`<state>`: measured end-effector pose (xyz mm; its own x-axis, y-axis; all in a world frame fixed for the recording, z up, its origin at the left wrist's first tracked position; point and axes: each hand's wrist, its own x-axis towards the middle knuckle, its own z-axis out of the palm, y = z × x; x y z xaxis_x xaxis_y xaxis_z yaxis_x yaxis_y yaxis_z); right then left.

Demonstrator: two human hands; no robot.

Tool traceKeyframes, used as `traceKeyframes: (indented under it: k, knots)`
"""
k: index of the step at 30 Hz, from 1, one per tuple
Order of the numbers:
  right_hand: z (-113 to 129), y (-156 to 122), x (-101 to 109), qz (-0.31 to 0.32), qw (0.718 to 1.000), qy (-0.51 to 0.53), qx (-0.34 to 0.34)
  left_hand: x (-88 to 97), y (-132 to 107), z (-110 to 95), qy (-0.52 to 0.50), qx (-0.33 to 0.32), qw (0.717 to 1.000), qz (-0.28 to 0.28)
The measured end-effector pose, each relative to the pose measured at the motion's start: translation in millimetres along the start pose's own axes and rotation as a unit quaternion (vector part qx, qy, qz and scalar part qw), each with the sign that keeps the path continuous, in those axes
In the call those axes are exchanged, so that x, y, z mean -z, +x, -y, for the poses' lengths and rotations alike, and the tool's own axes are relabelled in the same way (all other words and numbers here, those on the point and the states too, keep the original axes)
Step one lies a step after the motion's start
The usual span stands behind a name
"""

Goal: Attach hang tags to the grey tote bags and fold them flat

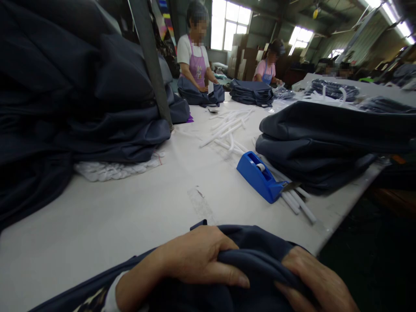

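A dark navy bag (260, 264) of smooth, soft material lies at the table's near edge, partly cut off by the bottom of the view. My left hand (201, 255) is closed over a rolled fold of it, thumb in front and fingers hidden behind. On the same fold, farther right, my right hand (315, 277) grips with its thumb below. A small dark loop (198, 224) sticks up behind my left hand. Beyond the bag stands a blue tape dispenser (260, 175), with several white tubes (299, 203) beside it.
On the white table (130, 216), a large navy heap (81, 86) rises at left beside a metal post (152, 65). Folded navy bags (312, 143) are stacked at right. More white tubes (230, 125) lie mid-table. Two co-workers (196, 56) handle items at the far side.
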<state>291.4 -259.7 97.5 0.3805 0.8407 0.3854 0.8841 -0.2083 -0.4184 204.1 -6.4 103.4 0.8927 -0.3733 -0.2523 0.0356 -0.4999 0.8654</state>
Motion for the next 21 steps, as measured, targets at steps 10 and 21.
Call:
traceKeyframes:
  k: [10, 21]
  knots:
    - [-80.9, 36.1, -56.5, 0.186, 0.964, -0.055, -0.183, -1.2, 31.6, 66.8, 0.153, 0.118, 0.974, -0.12]
    - [-98.6, 36.7, -76.5, 0.201, 0.949, -0.141, -0.198, -15.6, 39.3, 73.3, 0.214, 0.136, 0.953, -0.165]
